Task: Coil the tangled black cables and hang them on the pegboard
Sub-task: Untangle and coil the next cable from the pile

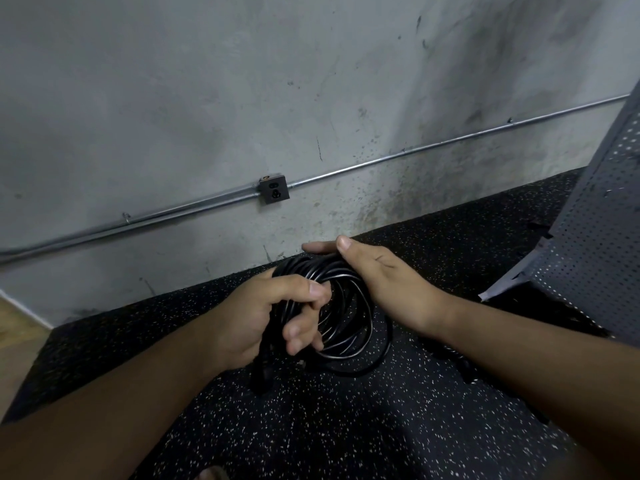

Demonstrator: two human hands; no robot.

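Although the black cable coil (349,337) looks wound, left hand (256,317) clenching its nine-o'clock side, right hand (377,275) clasping one o'clock, hanging on the pegboard (588,237) at three o'clock remains.

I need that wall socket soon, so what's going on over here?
A person is coiling a black cable by hand. The left hand grips the left side of the cable coil, fingers curled round the bundled loops. The right hand holds the coil's upper edge between thumb and fingers. The coil is over the speckled floor mat, close to the concrete wall. The grey pegboard stands to the right, and the coil is not yet hung on it.
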